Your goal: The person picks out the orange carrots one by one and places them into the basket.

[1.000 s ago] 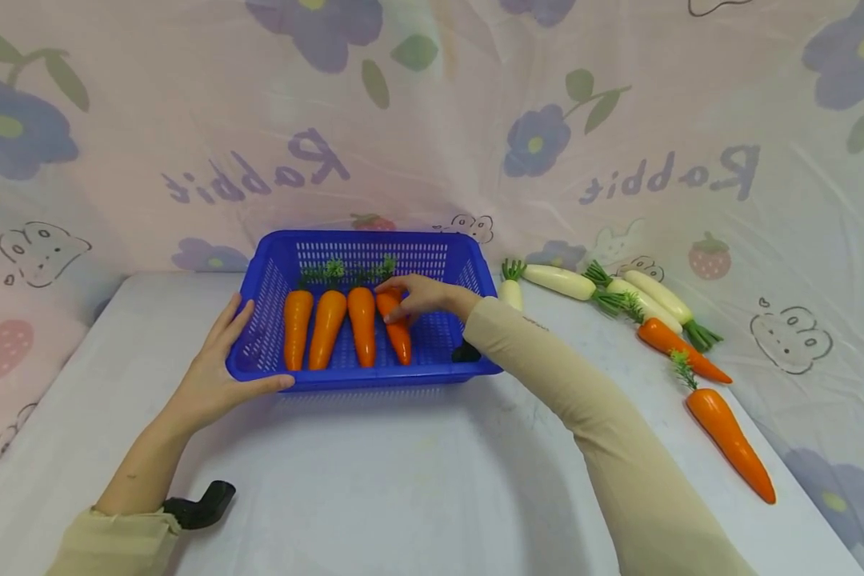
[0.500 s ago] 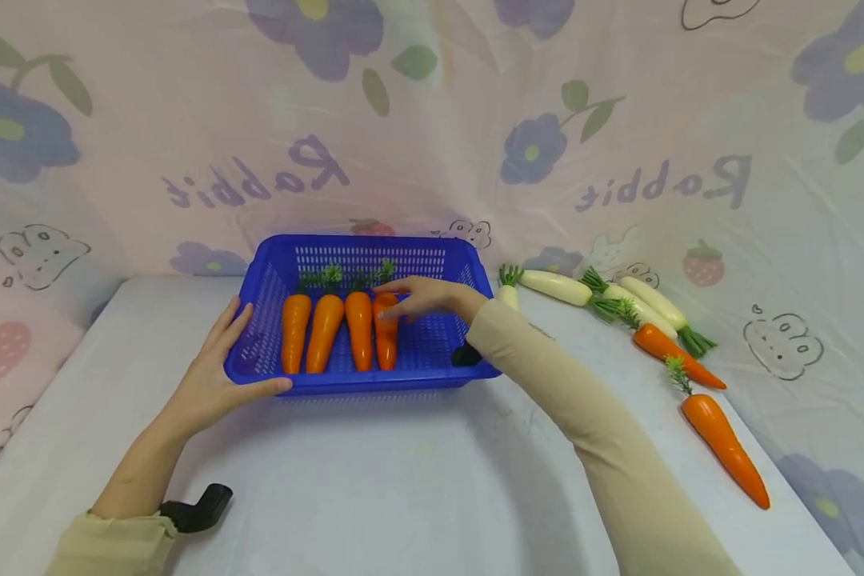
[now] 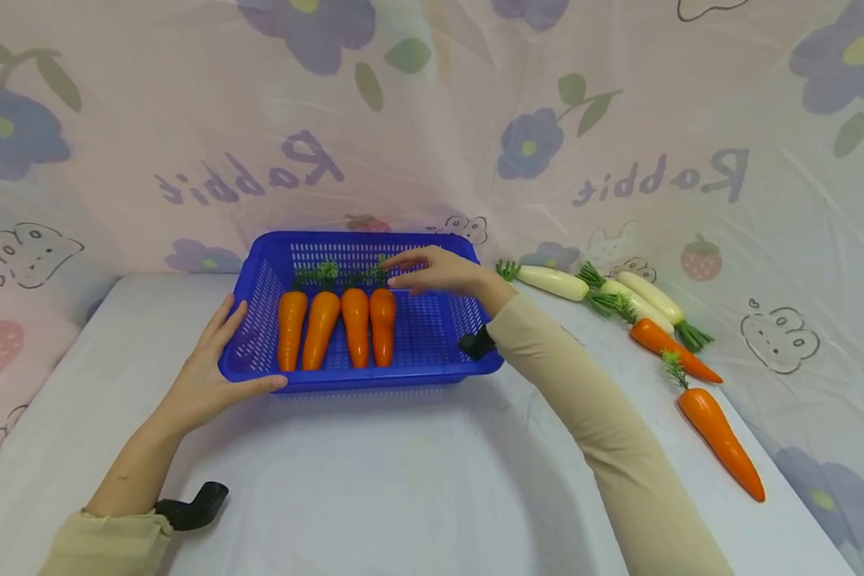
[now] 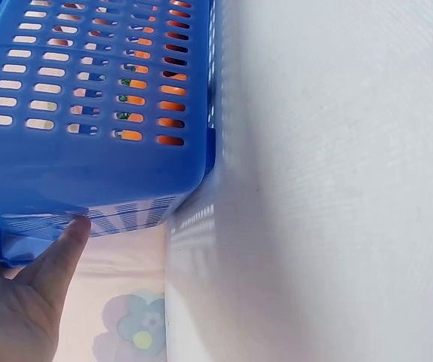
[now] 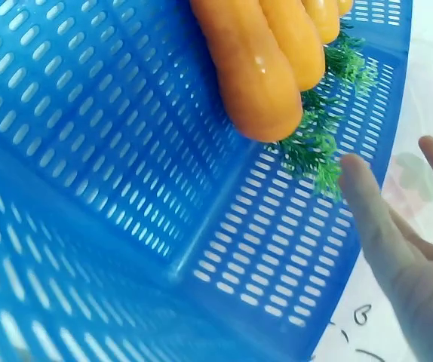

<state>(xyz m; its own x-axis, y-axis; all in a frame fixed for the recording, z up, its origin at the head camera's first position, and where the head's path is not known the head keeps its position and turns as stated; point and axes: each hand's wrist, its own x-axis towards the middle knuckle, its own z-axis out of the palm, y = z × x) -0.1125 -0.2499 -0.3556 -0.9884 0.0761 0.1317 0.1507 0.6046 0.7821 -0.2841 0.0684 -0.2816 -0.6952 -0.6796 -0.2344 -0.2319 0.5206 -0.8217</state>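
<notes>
Four-sided and blue, a plastic basket (image 3: 360, 379) stands on the table with several orange carrots (image 3: 320, 328) side by side in its left and middle part. Their green tops (image 3: 327, 274) point to the back wall. My left hand (image 3: 205, 384) rests against the basket's front left corner, thumb along the front rim and straight fingers outside the left wall; one finger (image 4: 69, 237) touches that wall. Over the back right of the basket, my right hand (image 3: 442, 272) is held with relaxed fingers and nothing in them. In the right wrist view its fingertip overlaps the carrot greens (image 5: 326, 177).
On the right of the white table (image 3: 403, 480) lie several white radishes (image 3: 554, 282) with green tops. Two more carrots (image 3: 720, 442) lie nearer the right edge. A printed cloth (image 3: 432, 144) hangs behind the table.
My right hand has let go of the rightmost carrot and lifted up and back. That carrot has turned straighter, parallel to the others. My left hand stays at the basket corner.
</notes>
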